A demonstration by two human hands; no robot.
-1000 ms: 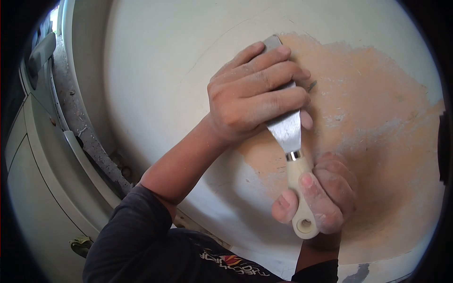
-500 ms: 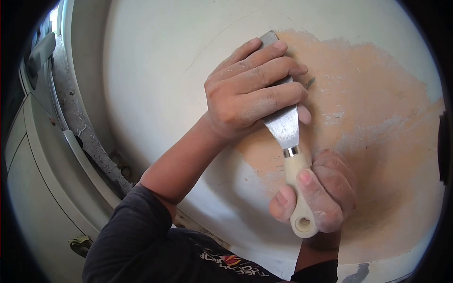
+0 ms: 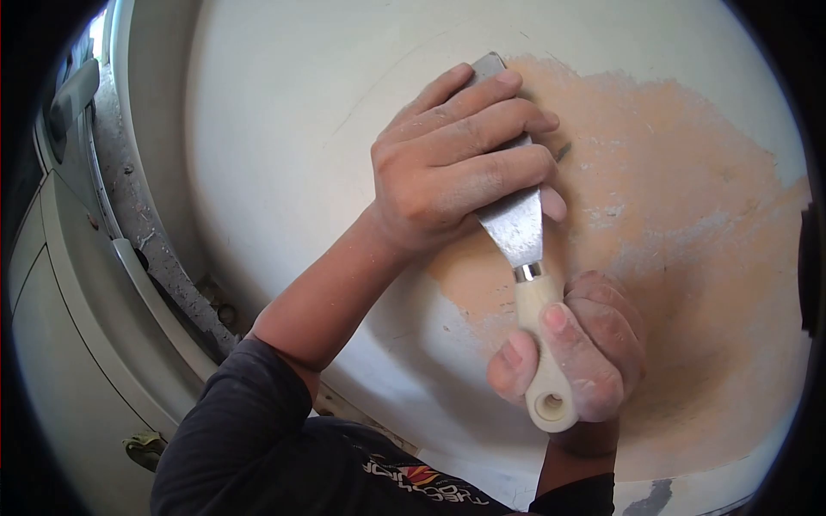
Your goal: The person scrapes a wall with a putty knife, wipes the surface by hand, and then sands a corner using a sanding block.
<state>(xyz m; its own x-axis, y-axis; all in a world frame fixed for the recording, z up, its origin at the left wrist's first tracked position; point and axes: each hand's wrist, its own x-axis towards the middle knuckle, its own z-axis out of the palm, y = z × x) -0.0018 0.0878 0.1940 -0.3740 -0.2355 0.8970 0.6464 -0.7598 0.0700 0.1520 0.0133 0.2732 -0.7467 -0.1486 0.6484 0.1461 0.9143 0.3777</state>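
Note:
A putty knife (image 3: 516,228) with a metal blade and a cream handle lies across both my hands, its blade end pointing up. My left hand (image 3: 460,163) is over the blade, its fingers wrapped across the metal, with the blade's top corner showing above the fingers. Lower down, my right hand (image 3: 594,348) grips the handle, the thumb and a finger pressed on either side of it. Behind the hands is a pale curved panel (image 3: 284,129) with a large orange-tan patch (image 3: 688,181). Part of the blade is hidden under my left fingers.
On the left stands a greenish-grey vehicle door (image 3: 69,344) with a handle. A rough, dirty gap (image 3: 129,189) runs between it and the panel. A yellowish cloth-like thing (image 3: 144,447) is at the lower left. A dark object (image 3: 809,271) sits at the right edge.
Both hands and the putty knife appear slightly higher and a little farther left in the view. Both grips look the same.

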